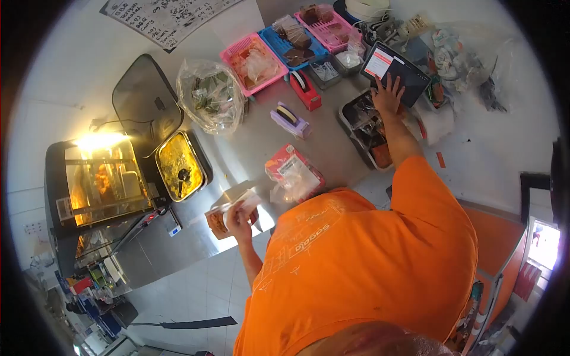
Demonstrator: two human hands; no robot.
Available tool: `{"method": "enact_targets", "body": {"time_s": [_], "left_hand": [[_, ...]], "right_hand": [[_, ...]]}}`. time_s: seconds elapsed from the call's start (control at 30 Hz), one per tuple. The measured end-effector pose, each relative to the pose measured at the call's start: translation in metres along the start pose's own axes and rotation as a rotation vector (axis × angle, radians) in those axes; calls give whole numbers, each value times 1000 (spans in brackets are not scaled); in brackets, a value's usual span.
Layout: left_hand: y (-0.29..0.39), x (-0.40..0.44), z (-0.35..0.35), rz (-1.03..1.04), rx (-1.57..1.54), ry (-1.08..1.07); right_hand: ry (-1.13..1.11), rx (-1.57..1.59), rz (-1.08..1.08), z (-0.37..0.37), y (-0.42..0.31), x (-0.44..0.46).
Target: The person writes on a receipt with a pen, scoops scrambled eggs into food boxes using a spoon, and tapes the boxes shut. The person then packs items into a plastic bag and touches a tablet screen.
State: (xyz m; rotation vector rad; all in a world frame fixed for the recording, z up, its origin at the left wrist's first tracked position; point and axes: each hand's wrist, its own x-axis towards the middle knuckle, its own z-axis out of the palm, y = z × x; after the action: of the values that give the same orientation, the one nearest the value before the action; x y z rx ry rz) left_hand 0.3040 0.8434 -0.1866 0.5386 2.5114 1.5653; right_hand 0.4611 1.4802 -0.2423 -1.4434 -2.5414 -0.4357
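My left hand [238,221] is closed on the edge of a small open food box [218,224] with brown food in it and a pale lid or paper raised above. The box is at the counter's front edge. My right hand [389,95] is stretched out with fingers spread, its fingertips on the screen of a dark tablet [409,80] showing a white and red page. Below that hand lies a metal tray [345,121] of dark packets. Between my arms sits a red and white package [291,169] with clear plastic around it.
On the steel counter [255,133] stand a yellow-filled pan [169,151] with a black ladle, a lit display warmer [107,178], a bag of leaves [211,98], purple [291,121] and red [306,92] tape dispensers, and pink [279,68] and blue [314,44] baskets.
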Motion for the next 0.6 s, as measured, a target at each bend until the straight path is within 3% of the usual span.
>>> {"method": "enact_targets", "body": {"time_s": [0.13,0.27,0.37,0.4,0.47,0.53,0.6], "left_hand": [[35,14,44,-224,-328,25],[51,35,57,-276,-335,30],[64,53,62,-282,-378,42],[81,59,61,-339,-452,23],[104,70,62,-264,-377,27],[109,74,61,-226,-330,65],[113,76,59,-247,-367,67]], "right_hand": [[124,80,-13,-11,-12,4],[359,300,-147,-12,-32,38],[184,689,-376,6,-54,76],[296,610,-354,0,-56,80],[519,431,-301,-44,-52,98],[524,359,-48,-75,-9,114],[731,84,185,-76,52,131]]}}
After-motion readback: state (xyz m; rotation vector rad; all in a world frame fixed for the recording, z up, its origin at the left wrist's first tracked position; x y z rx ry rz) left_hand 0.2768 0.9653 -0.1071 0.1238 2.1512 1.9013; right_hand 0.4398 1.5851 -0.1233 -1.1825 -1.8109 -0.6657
